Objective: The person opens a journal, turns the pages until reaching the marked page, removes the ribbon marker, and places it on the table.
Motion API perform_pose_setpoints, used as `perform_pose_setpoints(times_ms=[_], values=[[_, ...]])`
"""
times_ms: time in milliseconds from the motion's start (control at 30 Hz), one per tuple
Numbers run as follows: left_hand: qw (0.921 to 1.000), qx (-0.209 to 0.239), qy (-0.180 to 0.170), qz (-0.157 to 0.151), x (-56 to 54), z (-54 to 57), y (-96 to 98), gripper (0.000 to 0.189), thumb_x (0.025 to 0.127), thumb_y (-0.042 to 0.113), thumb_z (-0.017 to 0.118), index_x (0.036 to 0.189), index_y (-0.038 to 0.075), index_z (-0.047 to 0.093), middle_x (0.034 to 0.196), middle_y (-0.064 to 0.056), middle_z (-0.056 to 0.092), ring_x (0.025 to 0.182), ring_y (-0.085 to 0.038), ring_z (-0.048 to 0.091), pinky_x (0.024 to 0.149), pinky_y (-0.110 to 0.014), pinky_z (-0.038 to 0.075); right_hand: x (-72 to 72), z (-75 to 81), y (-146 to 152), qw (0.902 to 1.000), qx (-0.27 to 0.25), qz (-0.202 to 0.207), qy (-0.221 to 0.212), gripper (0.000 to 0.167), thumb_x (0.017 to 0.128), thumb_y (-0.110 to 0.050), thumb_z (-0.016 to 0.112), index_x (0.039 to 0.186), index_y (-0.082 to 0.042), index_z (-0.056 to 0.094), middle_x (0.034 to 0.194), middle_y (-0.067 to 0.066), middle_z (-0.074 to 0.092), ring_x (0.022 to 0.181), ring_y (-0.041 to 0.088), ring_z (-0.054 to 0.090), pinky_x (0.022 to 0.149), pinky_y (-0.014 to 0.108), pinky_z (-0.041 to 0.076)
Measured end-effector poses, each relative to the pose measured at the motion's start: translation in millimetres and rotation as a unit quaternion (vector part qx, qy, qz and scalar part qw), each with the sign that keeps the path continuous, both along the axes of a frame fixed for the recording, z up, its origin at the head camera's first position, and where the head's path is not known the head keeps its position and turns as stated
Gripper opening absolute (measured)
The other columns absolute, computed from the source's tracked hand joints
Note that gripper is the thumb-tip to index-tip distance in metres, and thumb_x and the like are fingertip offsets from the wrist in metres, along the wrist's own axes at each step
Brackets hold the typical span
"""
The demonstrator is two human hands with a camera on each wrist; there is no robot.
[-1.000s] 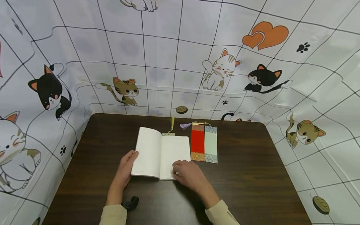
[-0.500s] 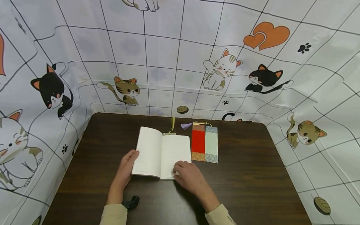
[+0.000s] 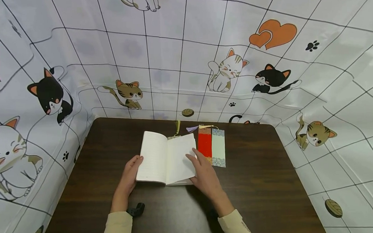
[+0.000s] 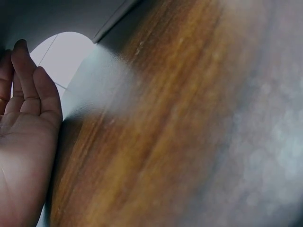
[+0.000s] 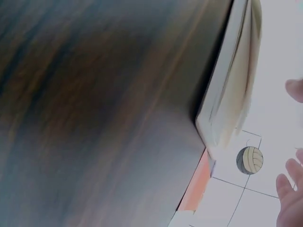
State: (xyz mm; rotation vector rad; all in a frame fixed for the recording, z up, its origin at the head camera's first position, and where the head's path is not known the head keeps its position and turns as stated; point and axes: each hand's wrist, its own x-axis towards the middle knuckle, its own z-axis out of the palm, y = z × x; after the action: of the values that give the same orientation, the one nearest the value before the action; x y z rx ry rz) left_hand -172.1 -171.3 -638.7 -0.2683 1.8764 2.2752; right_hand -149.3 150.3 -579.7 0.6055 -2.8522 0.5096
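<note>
In the head view, a notebook (image 3: 152, 156) lies open on the table, its left half tilted up. My left hand (image 3: 130, 174) holds it by the left edge, thumb on the page side and fingers behind; the left wrist view shows the palm and fingers of that left hand (image 4: 31, 123) along the underside. At the right edge, a loose page (image 3: 180, 158) stands raised above the ones below. My right hand (image 3: 206, 174) is at that edge, fingers spread and touching the page. In the right wrist view its fingertips (image 5: 284, 184) show apart, beyond the notebook's corner (image 5: 208, 123).
Right of the notebook lie a red bookmark (image 3: 204, 145) and a pale green bookmark (image 3: 218, 148), both with tassels. Another bookmark's green tassel (image 3: 177, 127) sticks out behind the notebook. The dark wooden table (image 3: 255, 183) meets a cat-print curtain (image 3: 165, 55) at the back.
My right hand has gone from curled at the lower right page corner to spread at the right edge, slightly up and right. The page has lifted. My left hand keeps its place.
</note>
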Motion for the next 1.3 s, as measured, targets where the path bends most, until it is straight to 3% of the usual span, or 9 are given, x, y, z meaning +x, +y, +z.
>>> perform_pose_setpoints(times_ms=[133, 267, 433, 500, 633, 800, 1100, 1200, 1300], values=[[1.0, 0.003, 0.001, 0.001, -0.7, -0.7, -0.5, 0.035, 0.113, 0.046, 0.054, 0.104, 0.012, 0.058, 0.083, 0.002, 0.061, 0.071, -0.014, 0.059, 0.065, -0.028, 0.051, -2.5, 3.2, -5, 0.9928, -0.096, -0.056, -0.045, 0.125, 0.079, -0.009, 0.095, 0.173, -0.026, 0.015, 0.171, 0.008, 0.04, 0.149, 0.032, 0.052, 0.105, 0.049, 0.058], [1.0, 0.005, 0.002, -0.003, -0.4, -0.8, -1.2, 0.035, 0.113, 0.046, 0.055, 0.104, 0.013, 0.059, 0.083, 0.002, 0.062, 0.071, -0.014, 0.06, 0.066, -0.029, 0.052, -4.8, 6.5, -16, 0.9711, -0.199, -0.084, -0.101, 0.13, 0.086, -0.003, 0.086, 0.173, -0.038, -0.005, 0.168, 0.004, 0.045, 0.144, 0.029, 0.058, 0.091, 0.05, 0.063], [1.0, 0.004, 0.006, -0.003, 0.4, -1.4, -1.9, 0.035, 0.113, 0.046, 0.054, 0.102, 0.013, 0.058, 0.082, 0.002, 0.061, 0.07, -0.014, 0.059, 0.065, -0.028, 0.051, -2.8, 3.9, -38, 0.9332, -0.296, -0.063, -0.193, 0.123, 0.096, -0.015, 0.081, 0.168, -0.049, -0.012, 0.162, 0.0, 0.053, 0.136, 0.026, 0.064, 0.102, 0.055, 0.058], [1.0, 0.003, 0.007, -0.002, 0.7, -1.7, -1.6, 0.035, 0.114, 0.046, 0.053, 0.101, 0.013, 0.058, 0.081, 0.002, 0.061, 0.07, -0.013, 0.059, 0.065, -0.028, 0.051, 0.1, -0.3, -47, 0.9216, -0.311, -0.047, -0.227, 0.115, 0.1, -0.026, 0.078, 0.169, -0.047, -0.011, 0.161, 0.001, 0.055, 0.13, 0.023, 0.068, 0.107, 0.053, 0.056], [0.9999, 0.003, 0.006, -0.008, 1.0, -2.0, -0.2, 0.034, 0.114, 0.045, 0.052, 0.102, 0.013, 0.058, 0.082, 0.003, 0.061, 0.071, -0.013, 0.06, 0.065, -0.028, 0.051, 6.1, -10.3, -63, 0.9074, -0.316, -0.014, -0.277, 0.099, 0.106, -0.041, 0.069, 0.173, -0.036, -0.004, 0.162, 0.003, 0.054, 0.119, 0.017, 0.07, 0.102, 0.043, 0.058], [0.9997, 0.018, 0.013, -0.007, 0.2, -0.6, 0.3, 0.033, 0.115, 0.041, 0.052, 0.102, 0.012, 0.059, 0.086, 0.002, 0.064, 0.075, -0.013, 0.064, 0.066, -0.028, 0.055, 10.1, -15.0, -75, 0.9146, -0.285, 0.016, -0.286, 0.087, 0.108, -0.045, 0.064, 0.174, -0.036, 0.007, 0.164, 0.002, 0.05, 0.118, 0.014, 0.069, 0.097, 0.037, 0.056], [0.999, 0.024, 0.032, -0.019, 0.4, -2.0, -1.6, 0.033, 0.115, 0.042, 0.051, 0.106, 0.012, 0.06, 0.093, -0.001, 0.068, 0.082, -0.015, 0.07, 0.071, -0.031, 0.059, 14.1, -15.4, -83, 0.96, -0.163, 0.06, -0.22, 0.073, 0.111, -0.046, 0.057, 0.171, -0.045, 0.015, 0.17, -0.001, 0.038, 0.119, 0.016, 0.069, 0.091, 0.036, 0.058], [0.9985, 0.018, 0.036, -0.036, 0.2, -2.3, -2.5, 0.039, 0.116, 0.043, 0.047, 0.117, 0.006, 0.059, 0.097, -0.003, 0.069, 0.084, -0.014, 0.07, 0.073, -0.03, 0.059, 15.3, -15.6, -85, 0.9699, -0.126, 0.063, -0.199, 0.065, 0.112, -0.05, 0.054, 0.169, -0.049, 0.023, 0.171, 0.002, 0.039, 0.12, 0.018, 0.07, 0.097, 0.042, 0.06], [0.9979, 0.005, 0.034, -0.054, 0.9, -1.9, -3.8, 0.053, 0.117, 0.047, 0.041, 0.141, 0.001, 0.055, 0.112, -0.002, 0.07, 0.095, -0.01, 0.07, 0.081, -0.028, 0.059, 16.7, -14.8, -86, 0.9739, -0.102, 0.062, -0.193, 0.058, 0.112, -0.052, 0.052, 0.166, -0.05, 0.031, 0.172, 0.004, 0.038, 0.128, 0.023, 0.069, 0.102, 0.047, 0.059]])
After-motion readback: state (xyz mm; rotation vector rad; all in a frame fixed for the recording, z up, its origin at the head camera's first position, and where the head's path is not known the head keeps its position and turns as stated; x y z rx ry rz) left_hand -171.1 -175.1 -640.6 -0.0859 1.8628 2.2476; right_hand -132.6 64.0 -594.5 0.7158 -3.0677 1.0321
